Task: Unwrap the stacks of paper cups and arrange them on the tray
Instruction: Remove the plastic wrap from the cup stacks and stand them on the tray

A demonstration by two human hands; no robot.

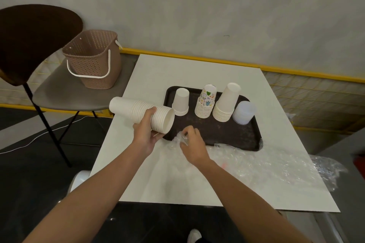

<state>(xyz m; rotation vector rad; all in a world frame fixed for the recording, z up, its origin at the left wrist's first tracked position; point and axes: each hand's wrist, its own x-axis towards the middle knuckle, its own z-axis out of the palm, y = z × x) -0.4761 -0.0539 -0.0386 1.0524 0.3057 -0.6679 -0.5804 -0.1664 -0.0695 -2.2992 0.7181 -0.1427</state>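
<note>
Left grip [145, 132] curls round a sideways cup stack [136, 111] above the desk [197, 71] just left of the tray [219, 134], right grip [192, 144] pinches wrap [177, 137] at its near rim, four stacks [206, 104] line its far side, and a basket [92, 61] sits on the chair [65, 89] leftward.

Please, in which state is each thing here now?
Left hand: grips the held stack.
Held stack: unwrapped, lying sideways, off the tray.
Right hand: pinches the plastic wrap.
Plastic wrap: crumpled, on the table.
Patterned stack: upside down on the tray.
Basket: upright on the chair.
</note>
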